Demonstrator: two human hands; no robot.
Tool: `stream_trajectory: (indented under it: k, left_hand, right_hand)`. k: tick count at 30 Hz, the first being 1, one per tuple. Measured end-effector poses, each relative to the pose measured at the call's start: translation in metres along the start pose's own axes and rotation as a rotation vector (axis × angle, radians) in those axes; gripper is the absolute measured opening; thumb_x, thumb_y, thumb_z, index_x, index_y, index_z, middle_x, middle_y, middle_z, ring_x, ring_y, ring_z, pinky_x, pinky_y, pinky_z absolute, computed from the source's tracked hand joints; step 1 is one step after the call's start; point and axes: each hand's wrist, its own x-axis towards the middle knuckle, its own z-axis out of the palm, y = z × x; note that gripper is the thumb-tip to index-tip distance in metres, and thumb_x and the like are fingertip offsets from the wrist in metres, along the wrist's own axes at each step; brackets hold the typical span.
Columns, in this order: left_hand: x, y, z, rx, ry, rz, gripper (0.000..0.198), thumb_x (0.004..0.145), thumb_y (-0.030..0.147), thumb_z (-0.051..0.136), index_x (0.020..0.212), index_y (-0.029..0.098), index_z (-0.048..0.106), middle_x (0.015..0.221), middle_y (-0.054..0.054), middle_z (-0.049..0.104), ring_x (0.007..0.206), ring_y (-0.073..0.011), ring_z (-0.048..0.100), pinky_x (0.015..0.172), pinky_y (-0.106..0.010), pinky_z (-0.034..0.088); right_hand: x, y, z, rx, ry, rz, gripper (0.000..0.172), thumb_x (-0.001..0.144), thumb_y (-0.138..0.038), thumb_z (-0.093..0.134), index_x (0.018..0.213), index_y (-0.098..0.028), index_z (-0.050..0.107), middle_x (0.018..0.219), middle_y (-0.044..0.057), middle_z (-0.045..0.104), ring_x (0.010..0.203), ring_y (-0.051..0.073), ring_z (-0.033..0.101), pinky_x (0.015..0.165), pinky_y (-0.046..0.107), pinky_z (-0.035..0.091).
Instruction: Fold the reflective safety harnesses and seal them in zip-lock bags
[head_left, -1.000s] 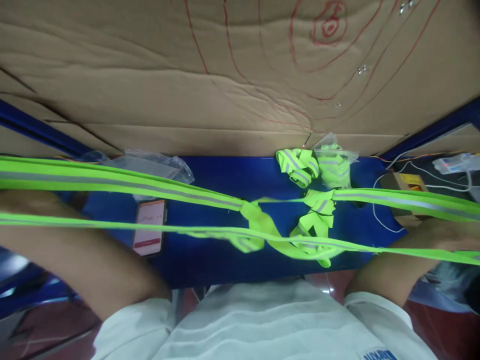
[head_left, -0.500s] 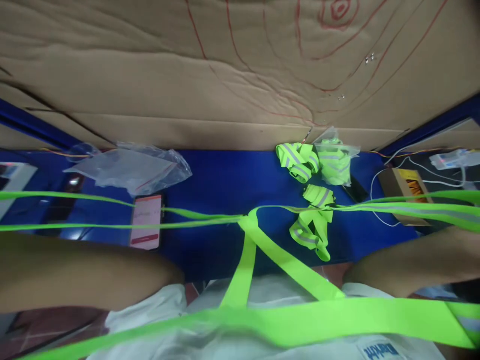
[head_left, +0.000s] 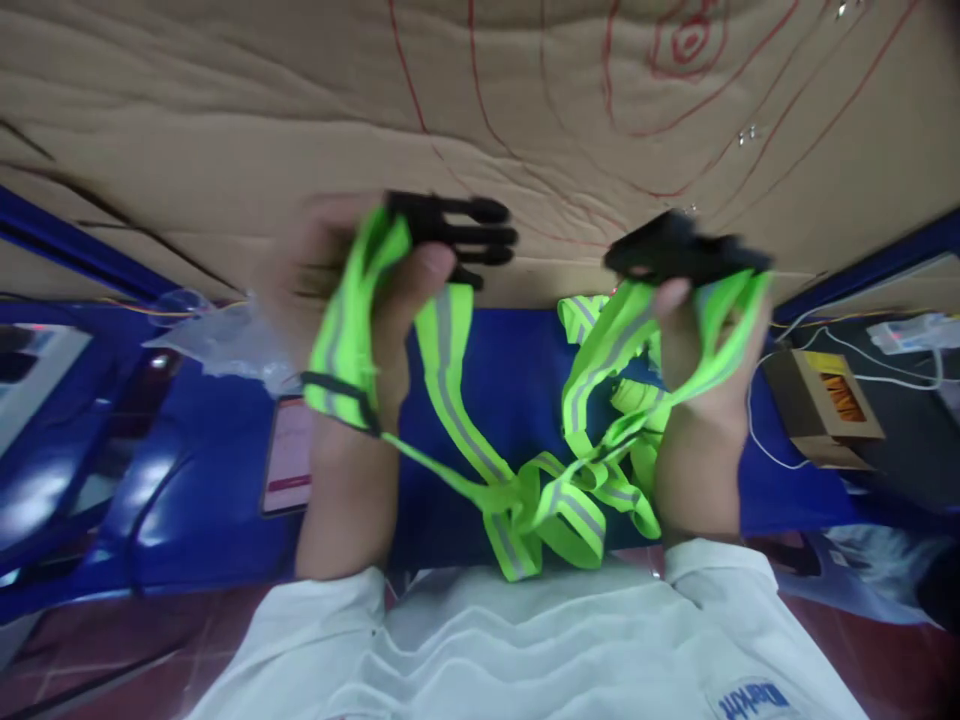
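Note:
My left hand (head_left: 397, 290) grips a black pronged buckle half (head_left: 457, 232) on a neon green strap with a grey reflective stripe. In my right hand (head_left: 690, 330) is the other black buckle part (head_left: 682, 250), its strap end hanging down. The two buckle pieces are apart, held level in front of the cardboard. Between my arms the green reflective straps (head_left: 525, 510) droop in a loose tangle above the blue tabletop. A black slider (head_left: 341, 395) sits on the strap by my left wrist. Both hands are smeared by motion.
A cardboard panel (head_left: 262, 180) with red curved lines rises behind the blue table (head_left: 202, 500). To the left are clear plastic bags (head_left: 225, 345) and a phone (head_left: 289, 450). More green straps (head_left: 581, 318) lie behind my right hand. A small cardboard box (head_left: 821, 400) and white cable stand right.
Both hands have come in from the far sides to the middle and up, with buckle pieces in them. The straps, stretched taut across before, now hang slack.

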Motion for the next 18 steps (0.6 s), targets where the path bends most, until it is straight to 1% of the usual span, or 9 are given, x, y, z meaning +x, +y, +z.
stream_trajectory:
  k: [1, 2, 3, 5, 8, 11, 14, 16, 18]
  left_hand:
    - [0.000, -0.009, 0.001, 0.045, -0.034, 0.066, 0.031, 0.069, 0.025, 0.099, 0.089, 0.021, 0.076, 0.085, 0.007, 0.076, 0.083, -0.0140, 0.074, 0.075, -0.029, 0.061]
    - [-0.001, -0.017, 0.002, 0.088, -0.059, 0.108, 0.028, 0.071, 0.027, 0.098, 0.090, 0.023, 0.078, 0.084, 0.008, 0.078, 0.080, -0.0133, 0.075, 0.072, -0.030, 0.060]
    - [-0.002, -0.022, 0.003, 0.123, -0.076, 0.113, 0.026, 0.073, 0.028, 0.097, 0.091, 0.025, 0.078, 0.085, 0.008, 0.079, 0.079, -0.0124, 0.075, 0.071, -0.029, 0.059]
    - [-0.003, -0.028, 0.003, 0.163, -0.081, 0.108, 0.024, 0.075, 0.026, 0.096, 0.092, 0.029, 0.080, 0.087, 0.009, 0.079, 0.079, -0.0118, 0.075, 0.073, -0.030, 0.059]
    - [-0.005, -0.025, 0.004, 0.256, -0.085, 0.064, 0.022, 0.076, 0.026, 0.095, 0.091, 0.035, 0.080, 0.088, 0.009, 0.079, 0.080, -0.0142, 0.076, 0.073, -0.033, 0.061]
    - [-0.005, -0.020, 0.003, 0.336, -0.107, 0.034, 0.021, 0.075, 0.034, 0.095, 0.089, 0.034, 0.080, 0.088, 0.008, 0.080, 0.079, -0.0175, 0.076, 0.072, -0.036, 0.063]
    - [-0.004, -0.020, 0.002, 0.355, -0.129, 0.017, 0.022, 0.076, 0.040, 0.094, 0.089, 0.030, 0.078, 0.087, 0.008, 0.080, 0.078, -0.0189, 0.077, 0.071, -0.039, 0.063]
    - [-0.004, -0.020, 0.001, 0.401, -0.134, -0.030, 0.022, 0.077, 0.044, 0.092, 0.089, 0.032, 0.077, 0.090, 0.010, 0.080, 0.082, -0.0197, 0.077, 0.074, -0.041, 0.064]
    - [-0.005, -0.019, 0.003, 0.446, -0.140, -0.083, 0.023, 0.078, 0.049, 0.091, 0.088, 0.034, 0.076, 0.091, 0.010, 0.081, 0.085, -0.0205, 0.078, 0.077, -0.042, 0.064]
  right_hand:
    - [-0.001, 0.003, 0.007, -0.029, -0.024, -0.083, 0.050, 0.081, -0.070, 0.078, 0.102, -0.026, 0.069, 0.102, -0.001, 0.074, 0.103, 0.024, 0.074, 0.098, 0.040, 0.059]
    - [-0.002, 0.006, 0.013, -0.040, -0.053, -0.144, 0.036, 0.087, -0.060, 0.077, 0.094, -0.025, 0.072, 0.091, -0.001, 0.075, 0.092, 0.023, 0.075, 0.090, 0.039, 0.060]
    - [-0.003, 0.009, 0.017, -0.031, -0.086, -0.175, 0.028, 0.090, -0.053, 0.076, 0.091, -0.025, 0.073, 0.085, -0.001, 0.076, 0.084, 0.023, 0.075, 0.083, 0.038, 0.061]
    - [-0.003, 0.013, 0.023, 0.011, -0.136, -0.181, 0.021, 0.090, -0.049, 0.076, 0.089, -0.028, 0.075, 0.083, -0.002, 0.077, 0.079, 0.024, 0.075, 0.075, 0.039, 0.061]
    - [-0.002, 0.016, 0.026, 0.038, -0.127, -0.163, 0.017, 0.089, -0.050, 0.077, 0.090, -0.033, 0.075, 0.085, -0.001, 0.078, 0.085, 0.028, 0.076, 0.077, 0.042, 0.063]
    - [-0.001, 0.015, 0.025, 0.011, -0.111, -0.155, 0.014, 0.090, -0.048, 0.077, 0.093, -0.034, 0.076, 0.085, -0.001, 0.078, 0.088, 0.030, 0.078, 0.076, 0.043, 0.064]
    - [0.000, 0.012, 0.023, -0.004, -0.138, -0.139, 0.015, 0.089, -0.049, 0.077, 0.089, -0.034, 0.075, 0.085, -0.001, 0.079, 0.083, 0.027, 0.078, 0.074, 0.040, 0.065]
    - [-0.001, 0.012, 0.023, 0.001, -0.158, -0.124, 0.019, 0.089, -0.050, 0.077, 0.086, -0.032, 0.073, 0.082, -0.001, 0.078, 0.083, 0.026, 0.078, 0.073, 0.040, 0.066]
    - [-0.001, 0.013, 0.023, 0.008, -0.168, -0.112, 0.022, 0.091, -0.051, 0.075, 0.084, -0.030, 0.071, 0.084, -0.001, 0.078, 0.087, 0.027, 0.078, 0.074, 0.040, 0.066]
